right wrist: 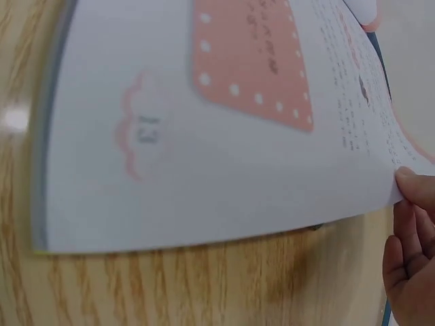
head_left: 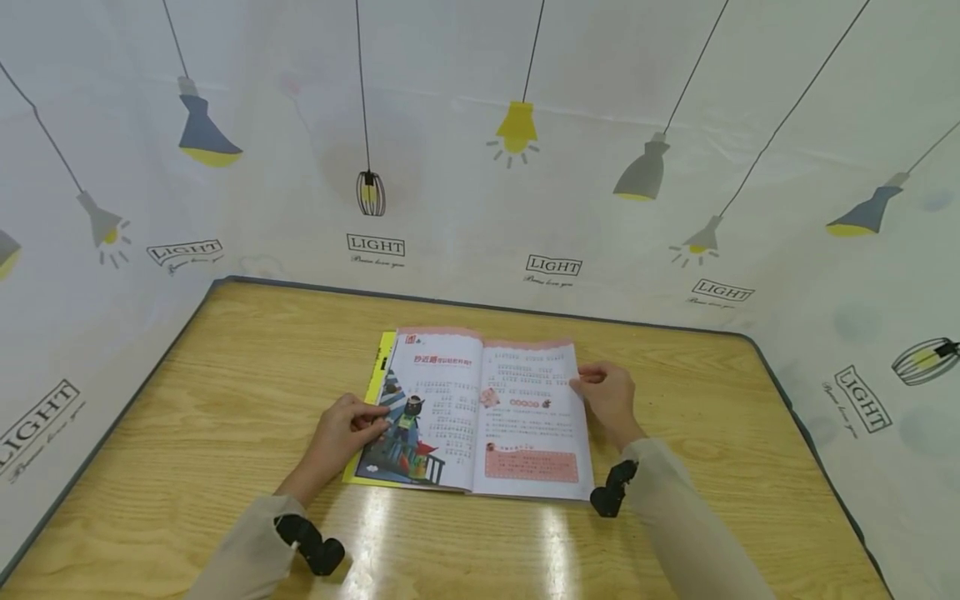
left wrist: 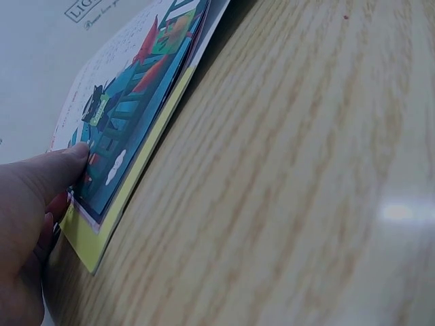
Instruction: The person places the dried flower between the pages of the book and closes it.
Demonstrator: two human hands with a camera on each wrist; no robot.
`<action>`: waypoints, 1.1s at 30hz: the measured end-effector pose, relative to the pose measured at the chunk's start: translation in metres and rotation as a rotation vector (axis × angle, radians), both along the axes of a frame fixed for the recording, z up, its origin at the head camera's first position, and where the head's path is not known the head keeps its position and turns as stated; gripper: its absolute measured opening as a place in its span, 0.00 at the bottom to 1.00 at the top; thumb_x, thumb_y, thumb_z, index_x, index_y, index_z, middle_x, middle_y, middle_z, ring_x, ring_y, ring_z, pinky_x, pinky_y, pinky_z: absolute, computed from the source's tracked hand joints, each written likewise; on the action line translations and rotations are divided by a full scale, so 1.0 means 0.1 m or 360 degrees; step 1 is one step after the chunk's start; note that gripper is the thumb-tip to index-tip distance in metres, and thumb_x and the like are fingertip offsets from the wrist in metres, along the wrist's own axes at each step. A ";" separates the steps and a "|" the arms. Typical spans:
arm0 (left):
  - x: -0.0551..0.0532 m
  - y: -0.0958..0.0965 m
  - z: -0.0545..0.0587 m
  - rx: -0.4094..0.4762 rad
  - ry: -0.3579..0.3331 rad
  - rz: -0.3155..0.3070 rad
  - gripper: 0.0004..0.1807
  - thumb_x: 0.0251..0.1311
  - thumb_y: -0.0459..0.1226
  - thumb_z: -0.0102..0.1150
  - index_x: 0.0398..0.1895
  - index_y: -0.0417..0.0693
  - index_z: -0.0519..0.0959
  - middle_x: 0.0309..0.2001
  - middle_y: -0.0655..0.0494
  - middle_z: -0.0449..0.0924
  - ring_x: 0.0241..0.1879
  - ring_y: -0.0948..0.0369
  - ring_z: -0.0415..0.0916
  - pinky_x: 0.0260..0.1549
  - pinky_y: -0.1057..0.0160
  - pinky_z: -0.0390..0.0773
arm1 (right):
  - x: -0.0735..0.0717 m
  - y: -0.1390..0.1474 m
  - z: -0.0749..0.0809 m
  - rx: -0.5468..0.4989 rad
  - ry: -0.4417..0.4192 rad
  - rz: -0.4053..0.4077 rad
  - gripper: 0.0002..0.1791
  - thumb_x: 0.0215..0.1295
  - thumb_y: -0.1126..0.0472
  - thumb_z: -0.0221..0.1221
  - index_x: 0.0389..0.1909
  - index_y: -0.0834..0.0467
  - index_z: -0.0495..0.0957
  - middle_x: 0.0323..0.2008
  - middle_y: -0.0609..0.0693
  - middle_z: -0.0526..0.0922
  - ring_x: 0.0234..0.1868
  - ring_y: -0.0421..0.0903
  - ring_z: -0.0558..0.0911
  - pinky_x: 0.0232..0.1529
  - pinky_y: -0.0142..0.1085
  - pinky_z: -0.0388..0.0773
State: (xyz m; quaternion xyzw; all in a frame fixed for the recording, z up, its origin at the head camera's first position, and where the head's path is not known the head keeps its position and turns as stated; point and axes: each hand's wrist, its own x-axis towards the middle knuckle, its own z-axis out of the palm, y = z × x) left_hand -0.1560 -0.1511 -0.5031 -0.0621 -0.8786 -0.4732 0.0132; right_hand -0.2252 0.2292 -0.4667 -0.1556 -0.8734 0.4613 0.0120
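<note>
An open illustrated book lies on the table, its left page carrying a picture of a dark animal in a green top. Under that page the yellow cover sticks out at the left. My left hand pinches the book's left edge; in the left wrist view the thumb lies on the picture, with fingers curled beneath the edge. At the upper right edge, my right hand pinches the right page between thumb and fingers. In the right wrist view this page, numbered 13, curves up toward the hand.
The wooden table has a dark edge along the back and sides. Behind it hangs a white sheet printed with lamps and the word LIGHT. A black wrist camera sits on the left sleeve, another camera on the right.
</note>
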 end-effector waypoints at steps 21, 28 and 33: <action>-0.02 -0.01 -0.04 -0.0001 0.0012 0.0026 0.12 0.51 0.33 0.65 0.40 0.41 0.83 0.29 0.54 0.69 0.27 0.61 0.67 0.24 0.69 0.70 | -0.02 0.01 0.18 0.0036 0.0069 0.0268 0.16 0.58 0.67 0.59 0.48 0.64 0.76 0.36 0.57 0.78 0.35 0.48 0.76 0.31 0.31 0.72; -0.02 -0.01 -0.04 0.0004 0.0029 0.0015 0.11 0.51 0.33 0.65 0.40 0.40 0.83 0.29 0.54 0.69 0.26 0.61 0.67 0.24 0.69 0.70 | -0.03 0.05 0.32 0.0057 0.0116 0.0386 0.16 0.58 0.68 0.59 0.48 0.66 0.76 0.33 0.58 0.79 0.30 0.45 0.76 0.27 0.29 0.72; -0.01 -0.01 -0.04 0.0027 0.0038 0.0003 0.12 0.51 0.33 0.64 0.40 0.40 0.83 0.29 0.54 0.68 0.27 0.62 0.68 0.24 0.69 0.71 | -0.05 0.04 0.46 0.0053 0.0108 0.0461 0.17 0.59 0.67 0.59 0.50 0.66 0.76 0.33 0.58 0.79 0.29 0.47 0.78 0.28 0.33 0.74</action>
